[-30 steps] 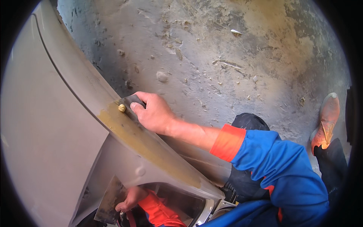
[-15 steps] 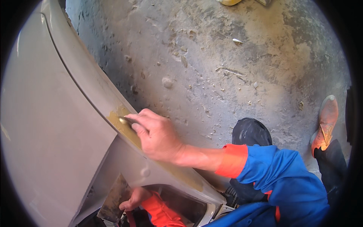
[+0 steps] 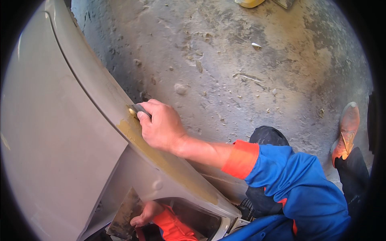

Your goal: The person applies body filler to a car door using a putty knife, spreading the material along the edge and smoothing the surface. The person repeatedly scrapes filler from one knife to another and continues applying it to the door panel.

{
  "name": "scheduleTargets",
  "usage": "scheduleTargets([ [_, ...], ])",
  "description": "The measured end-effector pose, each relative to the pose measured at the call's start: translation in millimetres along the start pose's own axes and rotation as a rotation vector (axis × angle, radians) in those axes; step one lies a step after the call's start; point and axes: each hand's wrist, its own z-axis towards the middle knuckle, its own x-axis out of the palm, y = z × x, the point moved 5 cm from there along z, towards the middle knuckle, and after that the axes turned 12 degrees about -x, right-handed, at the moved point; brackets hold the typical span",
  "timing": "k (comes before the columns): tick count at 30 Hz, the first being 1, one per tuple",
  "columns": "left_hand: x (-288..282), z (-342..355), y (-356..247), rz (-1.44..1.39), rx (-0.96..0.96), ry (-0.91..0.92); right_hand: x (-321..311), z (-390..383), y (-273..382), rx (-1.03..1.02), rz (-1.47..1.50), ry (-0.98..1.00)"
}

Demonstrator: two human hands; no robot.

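Observation:
My right hand (image 3: 163, 127) is closed around a small dark putty knife (image 3: 142, 109), whose blade edge rests on the car's curved grey fender (image 3: 98, 78). A dab of yellowish putty (image 3: 132, 113) sits at the blade. From there a smeared strip of putty (image 3: 161, 158) runs down the fender toward the headlight opening (image 3: 189, 213). Lower down, beside that opening, my left hand (image 3: 147, 213) grips a flat, stained putty board (image 3: 125, 213) by its edge. Part of the left fingers is hidden behind the board.
The big grey hood (image 3: 60, 132) fills the left side, with a gap line along the fender. Rough concrete floor (image 3: 225, 52) with scattered debris lies beyond. An orange shoe (image 3: 349, 124) is at the right, and a yellow object (image 3: 250, 3) at the top edge.
My right hand has moved up along the fender with the putty knife, away from the headlight opening. More of the putty strip shows below it. The left hand still holds the board.

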Motion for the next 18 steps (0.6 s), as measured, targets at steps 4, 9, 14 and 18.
scheduleTargets([
  [4, -0.2, 1.6, -0.4, 0.019, 0.005, 0.010, 2.6, -13.9, 16.0, -0.154, 0.016, -0.104],
  [9, 0.0, 2.2, -0.2, 0.044, 0.026, 0.023, -4.9, -34.4, 32.6, -0.314, 0.004, -0.109],
  [14, -0.9, 5.2, -3.4, 0.057, 0.042, 0.075, -40.4, -44.1, 8.4, -0.147, 0.123, -0.212],
  [18, -4.1, 10.6, -2.6, 0.045, -0.022, 0.097, -32.3, -56.3, -27.1, 0.245, 0.173, -0.068],
])
